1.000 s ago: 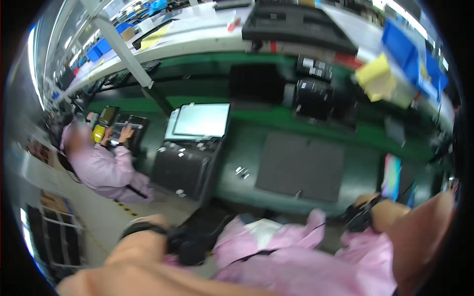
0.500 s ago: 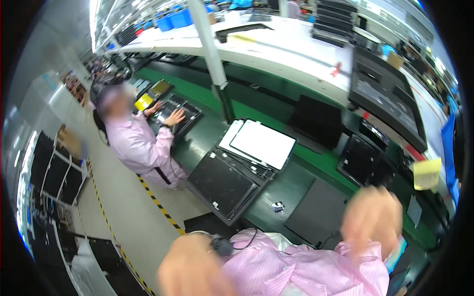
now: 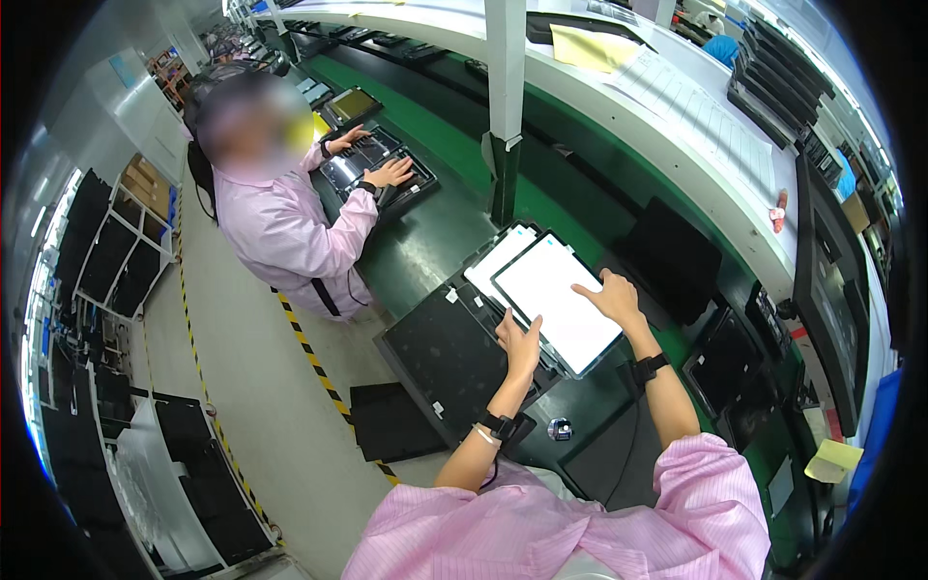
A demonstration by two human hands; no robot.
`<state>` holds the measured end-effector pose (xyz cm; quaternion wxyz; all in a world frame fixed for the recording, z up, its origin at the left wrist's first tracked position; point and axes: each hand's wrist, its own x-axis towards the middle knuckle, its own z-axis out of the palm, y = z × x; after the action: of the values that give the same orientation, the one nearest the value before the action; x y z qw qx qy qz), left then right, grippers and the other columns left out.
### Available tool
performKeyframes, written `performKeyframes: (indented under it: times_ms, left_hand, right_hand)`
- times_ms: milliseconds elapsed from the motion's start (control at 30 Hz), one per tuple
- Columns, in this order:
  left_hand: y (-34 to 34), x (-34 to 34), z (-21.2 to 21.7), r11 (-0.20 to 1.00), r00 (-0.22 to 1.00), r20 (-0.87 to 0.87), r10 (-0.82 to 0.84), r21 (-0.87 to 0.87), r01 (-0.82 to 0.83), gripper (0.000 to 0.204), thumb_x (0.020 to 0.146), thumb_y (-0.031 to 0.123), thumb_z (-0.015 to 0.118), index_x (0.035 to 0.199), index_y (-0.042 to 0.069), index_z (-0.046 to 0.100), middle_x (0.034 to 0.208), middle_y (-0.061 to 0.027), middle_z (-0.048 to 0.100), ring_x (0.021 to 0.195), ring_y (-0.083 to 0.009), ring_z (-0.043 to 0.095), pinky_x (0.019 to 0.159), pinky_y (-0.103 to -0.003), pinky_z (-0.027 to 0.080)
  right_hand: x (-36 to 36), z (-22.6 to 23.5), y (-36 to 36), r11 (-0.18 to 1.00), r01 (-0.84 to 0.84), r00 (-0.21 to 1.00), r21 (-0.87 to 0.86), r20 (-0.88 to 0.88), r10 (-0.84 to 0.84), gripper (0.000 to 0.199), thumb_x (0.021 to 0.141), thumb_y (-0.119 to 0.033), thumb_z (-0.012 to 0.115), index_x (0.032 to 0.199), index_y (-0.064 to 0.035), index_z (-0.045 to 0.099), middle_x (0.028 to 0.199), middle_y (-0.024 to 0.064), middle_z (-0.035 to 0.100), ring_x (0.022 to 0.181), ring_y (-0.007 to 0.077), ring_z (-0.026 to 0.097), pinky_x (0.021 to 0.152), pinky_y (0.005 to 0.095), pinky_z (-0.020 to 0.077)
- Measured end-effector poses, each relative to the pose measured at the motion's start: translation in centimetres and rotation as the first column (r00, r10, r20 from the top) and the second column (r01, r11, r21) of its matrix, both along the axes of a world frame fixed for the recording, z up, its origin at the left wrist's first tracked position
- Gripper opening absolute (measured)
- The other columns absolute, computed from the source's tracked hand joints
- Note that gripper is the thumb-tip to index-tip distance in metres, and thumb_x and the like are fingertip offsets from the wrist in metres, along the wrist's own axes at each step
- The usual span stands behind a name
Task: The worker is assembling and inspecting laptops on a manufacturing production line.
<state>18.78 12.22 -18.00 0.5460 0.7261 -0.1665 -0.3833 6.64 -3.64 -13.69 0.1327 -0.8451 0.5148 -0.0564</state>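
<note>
Both my hands are at a flat white panel with a thin black border (image 3: 561,307), which lies tilted over the stack in front of me. My left hand (image 3: 520,350) grips its near left edge, thumb on the white face and fingers outside the edge. On the opposite edge, my right hand (image 3: 617,302) has its thumb over the face and its fingers past the border. Whether the panel is lifted I cannot tell. Another white panel (image 3: 493,259) shows beneath it. Beside them lies a large black panel (image 3: 440,353) with small white tabs.
A co-worker in pink (image 3: 280,227) handles a black unit (image 3: 411,179) on the green bench at left. A metal post (image 3: 505,116) rises behind the stack. Black panels (image 3: 672,256) lie to the right, below a white shelf (image 3: 667,126). A small round item (image 3: 560,429) sits nearby.
My hands, raised, blurred and apart near my body before, have reached forward onto the white panel and taken its two edges. The view has shifted too.
</note>
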Motion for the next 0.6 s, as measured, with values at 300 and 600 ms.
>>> performKeyframes:
  times_ms: [300,600]
  left_hand:
    - [0.2,0.2,2.4,0.878,0.935,-0.274,0.225,-0.359,-0.316,0.066,0.087,0.007,0.06,0.139,-0.003,0.021,0.135,-0.0273,0.034,0.124,-0.0295,0.04,0.103,-0.034,0.033]
    - [1.9,-9.0,4.6,0.797,0.568,-0.56,-0.603,-0.454,0.398,0.047,0.098,0.033,0.043,0.131,-0.001,0.039,0.125,-0.0056,0.048,0.116,-0.0125,0.042,0.098,-0.027,0.033]
  right_hand:
    - [-3.3,1.6,4.4,0.947,-0.019,0.89,0.32,0.437,-0.13,0.053,0.076,-0.043,0.069,0.093,0.0068,0.064,0.081,0.0176,0.067,0.074,0.0243,0.065,0.072,0.0337,0.0495]
    - [-19.6,0.5,19.9,0.752,0.39,0.394,0.532,0.642,-0.658,0.033,0.086,-0.024,0.065,0.097,0.0072,0.063,0.083,0.0068,0.065,0.076,0.0098,0.058,0.069,0.0253,0.0459]
